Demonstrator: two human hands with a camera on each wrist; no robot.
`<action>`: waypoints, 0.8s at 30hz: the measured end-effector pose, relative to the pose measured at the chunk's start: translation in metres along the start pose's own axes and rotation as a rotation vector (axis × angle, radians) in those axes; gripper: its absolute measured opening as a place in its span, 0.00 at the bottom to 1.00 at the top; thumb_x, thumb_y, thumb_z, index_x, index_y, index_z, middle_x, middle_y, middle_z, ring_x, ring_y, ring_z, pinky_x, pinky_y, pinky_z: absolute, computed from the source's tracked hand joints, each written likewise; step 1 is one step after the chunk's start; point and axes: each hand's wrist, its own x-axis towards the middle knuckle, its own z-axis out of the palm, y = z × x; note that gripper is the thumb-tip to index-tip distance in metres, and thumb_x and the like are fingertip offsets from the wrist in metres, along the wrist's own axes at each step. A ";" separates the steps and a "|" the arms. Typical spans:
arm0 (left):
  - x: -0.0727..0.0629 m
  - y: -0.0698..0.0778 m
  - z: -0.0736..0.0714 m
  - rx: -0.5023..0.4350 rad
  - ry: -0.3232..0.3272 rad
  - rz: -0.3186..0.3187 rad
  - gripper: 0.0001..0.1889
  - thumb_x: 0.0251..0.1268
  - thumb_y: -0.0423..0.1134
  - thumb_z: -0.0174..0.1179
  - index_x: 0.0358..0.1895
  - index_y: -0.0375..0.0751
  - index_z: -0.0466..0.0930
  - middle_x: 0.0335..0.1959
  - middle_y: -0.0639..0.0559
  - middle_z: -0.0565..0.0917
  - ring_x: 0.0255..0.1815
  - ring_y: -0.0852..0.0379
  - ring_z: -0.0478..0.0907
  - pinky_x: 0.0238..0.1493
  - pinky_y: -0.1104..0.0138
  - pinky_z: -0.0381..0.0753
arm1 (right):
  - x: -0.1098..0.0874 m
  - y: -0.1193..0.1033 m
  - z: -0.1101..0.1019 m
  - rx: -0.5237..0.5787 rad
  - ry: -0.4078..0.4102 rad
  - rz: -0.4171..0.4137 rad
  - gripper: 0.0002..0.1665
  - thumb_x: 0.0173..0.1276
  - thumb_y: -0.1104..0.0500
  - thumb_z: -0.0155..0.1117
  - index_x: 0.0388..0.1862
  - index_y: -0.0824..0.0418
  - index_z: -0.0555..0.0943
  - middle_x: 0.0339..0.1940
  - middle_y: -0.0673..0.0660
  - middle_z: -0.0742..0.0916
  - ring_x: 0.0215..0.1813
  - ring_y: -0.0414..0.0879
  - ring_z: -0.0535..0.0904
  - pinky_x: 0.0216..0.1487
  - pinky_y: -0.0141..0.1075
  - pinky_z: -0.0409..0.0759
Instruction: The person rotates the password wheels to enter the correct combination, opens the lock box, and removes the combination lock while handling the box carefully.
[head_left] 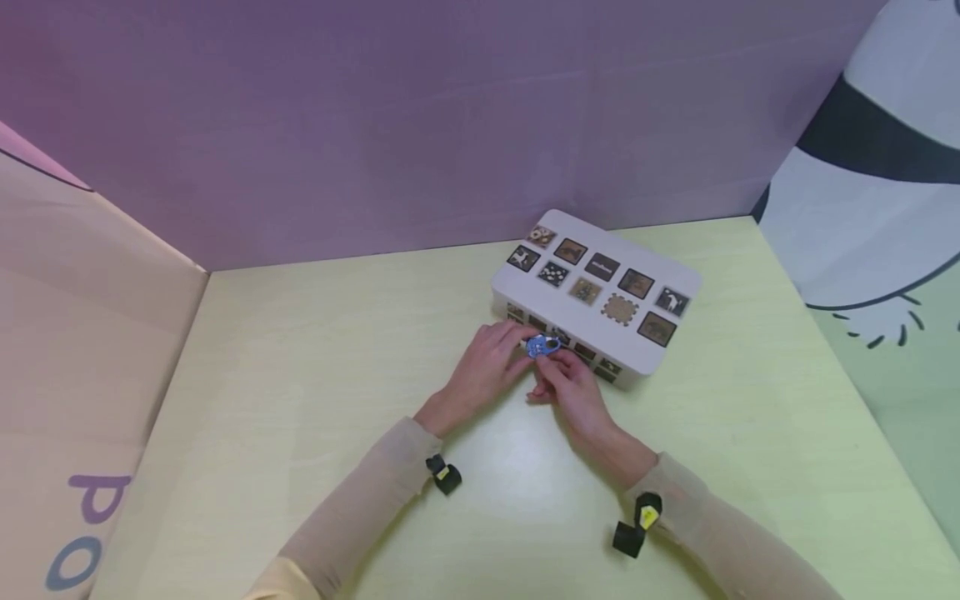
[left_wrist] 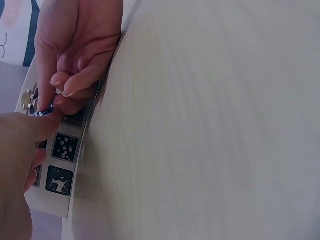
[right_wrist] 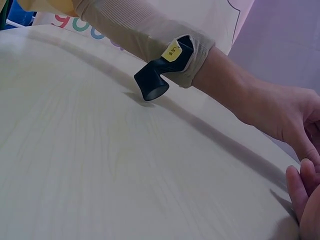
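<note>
A small blue piece with white markings and a loop at one end [head_left: 542, 345] is pinched between both hands. My left hand [head_left: 486, 360] holds it from the left with thumb and fingers, and my right hand [head_left: 576, 390] grips it from the right. Just behind them is a white box [head_left: 592, 287] with dark square pictures on its lid and side; the hands overlap its front side. A metal clasp [left_wrist: 26, 100] shows on the box in the left wrist view. There, fingers mostly cover the blue piece [left_wrist: 45, 111]. It is out of sight in the right wrist view.
The pale wooden table [head_left: 322, 358] extends around the box and forearms. A purple wall panel [head_left: 390, 150] stands along its back edge, with printed panels at left and right. Each sleeve carries a black wrist camera, such as the left one [head_left: 444, 475].
</note>
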 end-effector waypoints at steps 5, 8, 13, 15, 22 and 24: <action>0.000 0.001 0.000 -0.015 0.001 -0.014 0.19 0.69 0.40 0.68 0.59 0.38 0.80 0.54 0.48 0.85 0.55 0.54 0.81 0.62 0.61 0.78 | 0.001 -0.001 -0.001 -0.017 -0.023 0.025 0.14 0.82 0.63 0.52 0.60 0.70 0.70 0.39 0.53 0.81 0.32 0.40 0.80 0.42 0.34 0.88; 0.000 0.002 0.001 -0.017 0.001 -0.023 0.19 0.69 0.40 0.68 0.59 0.39 0.80 0.54 0.49 0.85 0.55 0.54 0.81 0.62 0.61 0.78 | 0.001 -0.002 -0.002 -0.034 -0.040 0.026 0.14 0.83 0.63 0.50 0.60 0.69 0.69 0.40 0.53 0.81 0.33 0.40 0.80 0.44 0.35 0.88; 0.000 0.003 0.001 -0.023 0.010 -0.022 0.18 0.69 0.39 0.68 0.58 0.39 0.80 0.54 0.49 0.85 0.54 0.55 0.81 0.61 0.62 0.79 | 0.002 -0.003 -0.003 -0.046 -0.062 0.020 0.15 0.83 0.63 0.49 0.61 0.70 0.68 0.40 0.53 0.81 0.34 0.40 0.80 0.45 0.35 0.88; 0.000 0.003 0.001 -0.021 0.011 -0.020 0.18 0.69 0.40 0.69 0.58 0.39 0.81 0.54 0.49 0.85 0.54 0.55 0.81 0.61 0.62 0.79 | 0.002 -0.003 -0.003 -0.045 -0.066 0.019 0.15 0.83 0.63 0.49 0.61 0.71 0.68 0.39 0.53 0.82 0.34 0.40 0.80 0.46 0.35 0.88; 0.001 0.001 0.002 0.000 0.009 -0.019 0.19 0.67 0.40 0.70 0.58 0.40 0.81 0.52 0.50 0.86 0.53 0.54 0.81 0.59 0.62 0.79 | 0.002 -0.002 -0.004 0.017 -0.039 0.040 0.12 0.83 0.63 0.48 0.59 0.68 0.69 0.36 0.53 0.80 0.32 0.40 0.80 0.45 0.37 0.89; 0.001 0.001 0.001 0.000 0.008 -0.019 0.19 0.67 0.40 0.70 0.58 0.40 0.81 0.52 0.49 0.86 0.53 0.54 0.81 0.58 0.61 0.79 | 0.002 -0.002 -0.004 0.033 -0.032 0.041 0.12 0.83 0.63 0.47 0.58 0.68 0.69 0.36 0.53 0.79 0.31 0.40 0.79 0.45 0.38 0.89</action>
